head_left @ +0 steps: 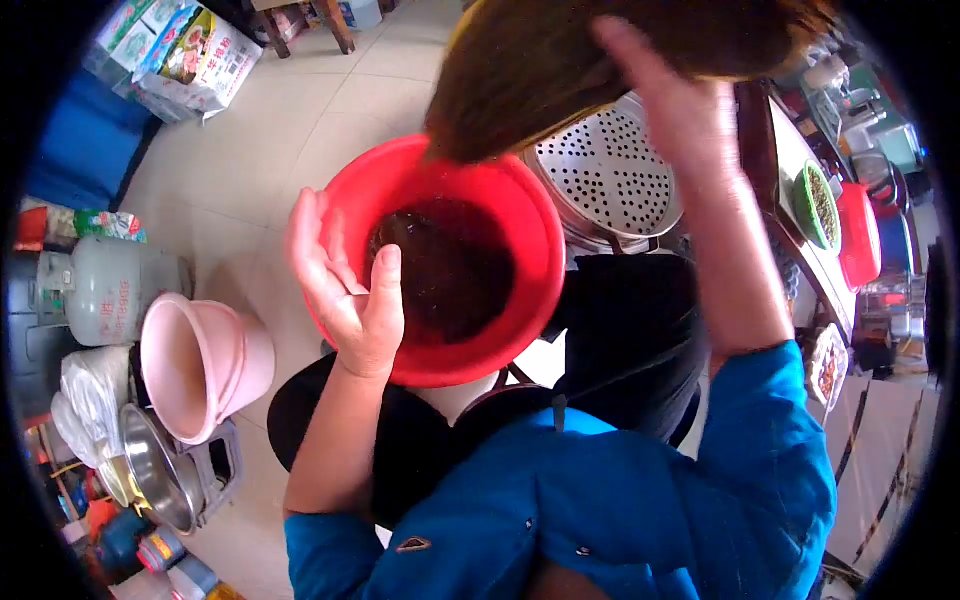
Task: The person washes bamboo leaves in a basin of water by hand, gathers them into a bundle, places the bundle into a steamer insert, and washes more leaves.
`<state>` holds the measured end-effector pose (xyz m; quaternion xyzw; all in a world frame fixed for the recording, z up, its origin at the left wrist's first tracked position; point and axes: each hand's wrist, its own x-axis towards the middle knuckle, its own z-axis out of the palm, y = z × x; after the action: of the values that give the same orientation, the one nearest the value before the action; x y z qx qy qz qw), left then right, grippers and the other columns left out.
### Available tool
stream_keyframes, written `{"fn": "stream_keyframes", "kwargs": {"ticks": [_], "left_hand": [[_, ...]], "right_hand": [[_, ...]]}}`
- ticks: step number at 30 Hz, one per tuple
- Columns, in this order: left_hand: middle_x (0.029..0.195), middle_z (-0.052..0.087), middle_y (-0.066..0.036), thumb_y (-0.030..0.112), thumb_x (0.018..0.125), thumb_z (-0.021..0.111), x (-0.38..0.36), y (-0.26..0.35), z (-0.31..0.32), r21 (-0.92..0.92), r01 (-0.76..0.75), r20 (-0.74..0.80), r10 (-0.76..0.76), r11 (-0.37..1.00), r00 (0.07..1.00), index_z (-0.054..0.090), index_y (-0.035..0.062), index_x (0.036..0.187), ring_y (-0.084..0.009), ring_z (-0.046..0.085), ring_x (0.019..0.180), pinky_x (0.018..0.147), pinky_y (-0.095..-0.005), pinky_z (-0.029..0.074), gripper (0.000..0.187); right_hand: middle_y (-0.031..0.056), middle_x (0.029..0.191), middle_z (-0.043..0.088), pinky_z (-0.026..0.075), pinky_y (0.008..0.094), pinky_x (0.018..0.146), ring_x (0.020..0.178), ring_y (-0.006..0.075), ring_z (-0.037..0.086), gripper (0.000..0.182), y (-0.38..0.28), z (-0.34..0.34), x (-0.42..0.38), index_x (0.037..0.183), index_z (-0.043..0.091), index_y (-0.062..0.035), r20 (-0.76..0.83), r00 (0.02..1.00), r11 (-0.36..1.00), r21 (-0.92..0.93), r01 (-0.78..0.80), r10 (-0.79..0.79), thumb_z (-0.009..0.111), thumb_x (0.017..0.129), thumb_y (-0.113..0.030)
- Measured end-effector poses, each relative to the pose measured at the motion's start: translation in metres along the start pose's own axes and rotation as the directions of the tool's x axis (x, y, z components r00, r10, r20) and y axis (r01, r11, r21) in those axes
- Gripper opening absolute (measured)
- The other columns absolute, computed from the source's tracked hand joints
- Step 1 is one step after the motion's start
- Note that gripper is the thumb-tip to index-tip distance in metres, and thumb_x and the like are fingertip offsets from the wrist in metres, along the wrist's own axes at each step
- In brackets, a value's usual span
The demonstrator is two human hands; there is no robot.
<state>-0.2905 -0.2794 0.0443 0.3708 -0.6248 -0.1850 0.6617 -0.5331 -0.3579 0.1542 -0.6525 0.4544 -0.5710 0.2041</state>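
A red plastic basin (545, 230) stands in front of my knees, with dark brown contents in its bottom. My left hand (345, 290) is over the basin's left rim, thumb and fingers apart and nothing between them. Up at the top right, my right hand (690, 120) grips a large, dark brown, flat piece with a yellowish edge (540, 75). The thumb lies across its face, while the other fingers are hidden. This piece hangs over the basin's far side, and its lower left corner overlaps the rim in this view.
A perforated metal steamer (610, 170) stands right behind the basin. On the left are a pink bucket (255, 355), a steel bowl (155, 470) and a grey gas cylinder (110, 290). A green basket (820, 205) and red tray (860, 235) are at right.
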Motion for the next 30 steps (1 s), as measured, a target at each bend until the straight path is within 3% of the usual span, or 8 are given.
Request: {"fn": "stream_keyframes", "kwargs": {"ticks": [3,4,8,9,19,26,27,30], "left_hand": [[0.133,0.033,-0.014,0.007,0.083,0.057,-0.004,-0.018,-0.002,0.122,0.155,0.056,-0.163,0.98,0.985,0.028,0.0005,0.131,-0.0259,0.035,0.122,0.102,-0.0399,0.03,0.057],[0.13,0.037,-0.013,0.003,0.082,0.057,-0.008,-0.025,0.002,0.089,0.229,0.048,-0.234,0.969,0.971,0.033,0.0002,0.128,-0.0233,0.038,0.12,0.102,-0.0376,0.031,0.052],[0.125,0.039,-0.011,0.007,0.079,0.063,-0.023,-0.058,0.006,0.244,0.427,0.186,-0.474,0.871,0.861,0.044,0.009,0.121,-0.0253,0.043,0.115,0.093,-0.0408,0.039,0.047],[0.124,0.04,-0.011,0.007,0.078,0.064,-0.027,-0.063,0.007,0.287,0.459,0.194,-0.52,0.841,0.832,0.044,0.0084,0.121,-0.0253,0.044,0.113,0.091,-0.0401,0.04,0.047],[0.125,0.039,-0.011,0.008,0.078,0.065,-0.027,-0.076,-0.002,0.322,0.62,0.241,-0.695,0.715,0.677,0.04,0.0087,0.124,-0.0256,0.049,0.105,0.087,-0.0368,0.045,0.053],[0.128,0.037,-0.013,0.013,0.076,0.067,-0.025,-0.065,-0.008,0.424,0.571,0.32,-0.706,0.703,0.632,0.038,0.0071,0.126,-0.0276,0.049,0.106,0.086,-0.0388,0.044,0.058],[0.128,0.037,-0.014,0.015,0.076,0.068,-0.025,-0.065,-0.01,0.466,0.548,0.327,-0.711,0.695,0.623,0.038,0.0068,0.126,-0.0285,0.048,0.107,0.087,-0.0393,0.043,0.059],[0.129,0.038,-0.015,0.018,0.076,0.068,-0.022,-0.067,-0.019,0.378,0.656,0.263,-0.755,0.653,0.6,0.037,0.007,0.127,-0.0297,0.046,0.11,0.09,-0.0408,0.041,0.06]], "right_hand": [[0.0098,0.111,0.057,0.044,0.0317,0.086,0.099,0.0198,0.054,0.035,0.028,-0.037,0.022,0.115,0.052,-0.0018,-0.09,0.993,0.981,-0.185,0.061,-0.079,0.06,0.084,-0.016],[0.0083,0.104,0.06,0.045,0.0338,0.08,0.09,0.021,0.058,0.032,0.081,-0.054,0.031,0.105,0.058,-0.0025,0.033,0.931,0.764,-0.562,0.318,-0.363,0.062,0.082,-0.023],[0.009,0.112,0.057,0.047,0.0357,0.085,0.102,0.0285,0.056,0.055,0.218,-0.037,0.009,0.116,0.049,-0.0137,0.256,0.92,0.876,-0.311,0.369,-0.296,0.067,0.066,0.0],[0.0079,0.115,0.055,0.045,0.0376,0.088,0.106,0.0286,0.053,0.058,0.219,-0.034,-0.003,0.116,0.049,-0.015,0.391,0.863,0.683,-0.536,0.497,-0.321,0.065,0.063,0.001],[0.0069,0.114,0.046,0.039,0.0384,0.094,0.108,0.029,0.047,0.063,0.322,-0.011,-0.116,0.12,0.046,-0.0212,0.488,0.868,0.697,-0.655,0.292,0.094,0.056,0.064,0.005],[0.0084,0.119,0.049,0.042,0.0367,0.093,0.108,0.0258,0.049,0.058,0.275,-0.058,-0.079,0.127,0.04,-0.0191,0.804,0.427,0.667,-0.587,0.458,0.414,0.054,0.073,0.0],[0.0084,0.119,0.049,0.042,0.0367,0.093,0.108,0.0258,0.049,0.058,0.265,-0.056,-0.067,0.127,0.04,-0.0191,0.809,0.42,0.669,-0.581,0.464,0.411,0.054,0.073,0.0],[0.0105,0.109,0.054,0.044,0.037,0.088,0.104,0.0267,0.052,0.041,0.218,-0.027,-0.033,0.116,0.051,-0.0135,0.668,0.72,0.496,-0.697,0.518,0.186,0.054,0.075,-0.009]]}}
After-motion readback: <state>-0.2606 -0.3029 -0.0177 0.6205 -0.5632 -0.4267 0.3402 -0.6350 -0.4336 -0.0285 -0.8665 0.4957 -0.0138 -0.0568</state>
